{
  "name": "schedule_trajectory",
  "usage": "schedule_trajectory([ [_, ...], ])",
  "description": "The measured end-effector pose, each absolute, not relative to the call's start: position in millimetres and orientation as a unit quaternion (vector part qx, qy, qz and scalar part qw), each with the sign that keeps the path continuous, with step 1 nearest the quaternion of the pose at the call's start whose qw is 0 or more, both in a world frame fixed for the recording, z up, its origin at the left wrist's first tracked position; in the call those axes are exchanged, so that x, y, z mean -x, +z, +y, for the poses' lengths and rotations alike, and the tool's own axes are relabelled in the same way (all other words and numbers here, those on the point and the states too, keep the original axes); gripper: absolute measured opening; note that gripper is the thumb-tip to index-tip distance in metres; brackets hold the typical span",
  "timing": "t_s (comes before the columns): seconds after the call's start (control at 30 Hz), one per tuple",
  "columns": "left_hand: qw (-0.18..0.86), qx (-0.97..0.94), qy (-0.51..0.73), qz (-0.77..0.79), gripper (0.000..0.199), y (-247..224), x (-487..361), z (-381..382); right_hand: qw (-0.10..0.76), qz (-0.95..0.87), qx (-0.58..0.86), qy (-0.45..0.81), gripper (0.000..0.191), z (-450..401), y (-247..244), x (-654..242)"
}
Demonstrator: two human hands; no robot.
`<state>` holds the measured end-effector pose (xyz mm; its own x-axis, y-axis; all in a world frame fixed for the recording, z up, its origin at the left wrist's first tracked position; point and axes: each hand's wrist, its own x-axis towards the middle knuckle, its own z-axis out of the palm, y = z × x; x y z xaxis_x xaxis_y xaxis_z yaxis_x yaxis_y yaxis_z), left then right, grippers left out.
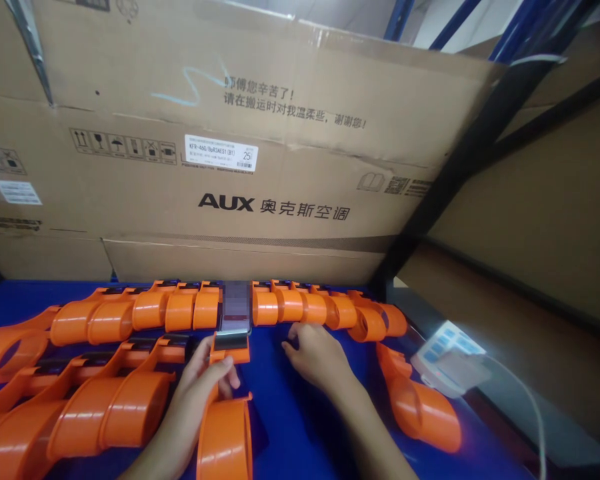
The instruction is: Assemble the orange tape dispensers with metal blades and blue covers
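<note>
My left hand [193, 393] is closed around an orange plastic piece [225, 437] with a wide ring at its near end and a black band near its far end. The piece is tilted toward me, just in front of an upright phone [235, 310]. To the right, my right hand [316, 353] hangs low over the blue surface [300, 407], apart from the held piece. Its fingers are curled in, and whether anything is between them is hidden. Several like orange pieces [265, 309] form a row behind both hands, and more [135, 407] lie at the left.
A large cardboard box [290, 167] stands along the back. At the right lie another orange piece [425, 413] and a white device [450, 357] with blue markings and a cable [530, 393]. A dark metal frame post [440, 173] slants up at the right.
</note>
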<state>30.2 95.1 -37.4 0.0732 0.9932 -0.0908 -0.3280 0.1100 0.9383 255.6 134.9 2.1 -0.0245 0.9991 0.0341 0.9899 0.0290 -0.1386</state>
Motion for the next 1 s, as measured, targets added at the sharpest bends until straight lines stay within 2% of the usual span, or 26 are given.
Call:
schedule_trajectory([
  [0.23, 0.615, -0.415, 0.530, 0.410, 0.023, -41, -30, 96, 0.060, -0.715, 0.694, 0.051, 0.012, 138, -3, -255],
  [0.47, 0.619, -0.408, 0.532, 0.409, 0.024, -42, -32, 94, 0.106, -0.715, 0.690, 0.042, 0.018, 135, 4, -254],
  [0.57, 0.624, -0.395, 0.534, 0.412, 0.029, -40, -33, 93, 0.200, -0.727, 0.652, 0.080, 0.007, 130, 9, -249],
  [0.67, 0.618, -0.404, 0.531, 0.415, 0.030, -39, -33, 93, 0.363, -0.724, 0.544, 0.219, 0.015, 125, 10, -244],
  [0.73, 0.612, -0.415, 0.530, 0.416, 0.030, -39, -33, 93, 0.433, -0.703, 0.475, 0.305, 0.020, 122, 11, -240],
  [0.87, 0.596, -0.440, 0.530, 0.412, 0.028, -39, -32, 96, 0.452, -0.713, 0.410, 0.347, 0.023, 119, 11, -230],
  [1.0, 0.591, -0.445, 0.533, 0.411, 0.025, -41, -31, 98, 0.442, -0.706, 0.444, 0.331, 0.020, 117, 5, -224],
])
